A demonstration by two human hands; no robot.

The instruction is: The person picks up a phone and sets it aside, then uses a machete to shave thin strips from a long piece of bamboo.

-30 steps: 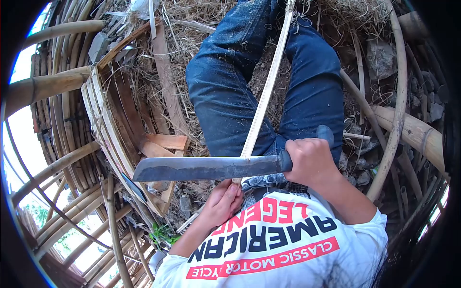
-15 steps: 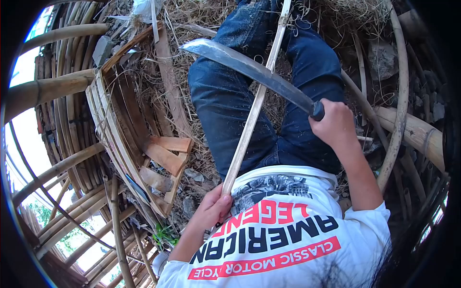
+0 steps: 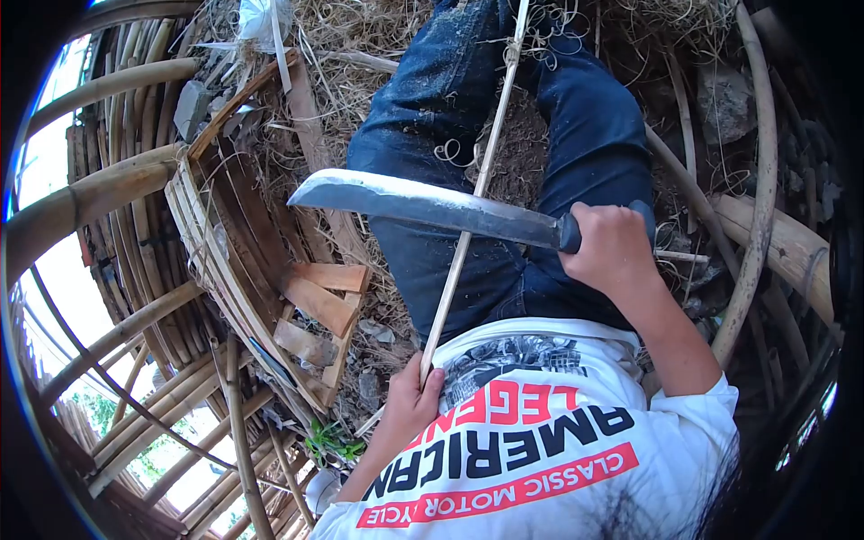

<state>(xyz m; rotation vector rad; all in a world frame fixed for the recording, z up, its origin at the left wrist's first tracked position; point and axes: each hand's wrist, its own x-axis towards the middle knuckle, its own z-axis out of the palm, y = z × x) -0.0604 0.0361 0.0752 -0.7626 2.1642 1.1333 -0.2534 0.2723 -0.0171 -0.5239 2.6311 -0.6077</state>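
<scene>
My left hand (image 3: 411, 407) is closed around the near end of a long, pale bamboo strip (image 3: 449, 292), close to my shirt. The strip slants up and away between my legs and past the top of the view. My right hand (image 3: 612, 247) grips the dark handle of a machete (image 3: 405, 200). Its broad blade crosses the strip roughly midway and seems to touch it, with the tip pointing left. A thin curled shaving (image 3: 456, 155) shows over one thigh, and more curls hang about the strip's far part.
Wooden boards and blocks (image 3: 319, 301) lie on the left, beside a bamboo pole structure (image 3: 108, 180). Dry shavings (image 3: 360, 99) cover the ground. A bent pole (image 3: 760, 180), a thick bamboo pole (image 3: 778, 243) and a stone (image 3: 724, 103) are at right.
The machete has slid along the strip toward my body, and its blade now lies more level. A curled shaving has appeared over the thigh. The strip looks narrower, and my left hand still holds it.
</scene>
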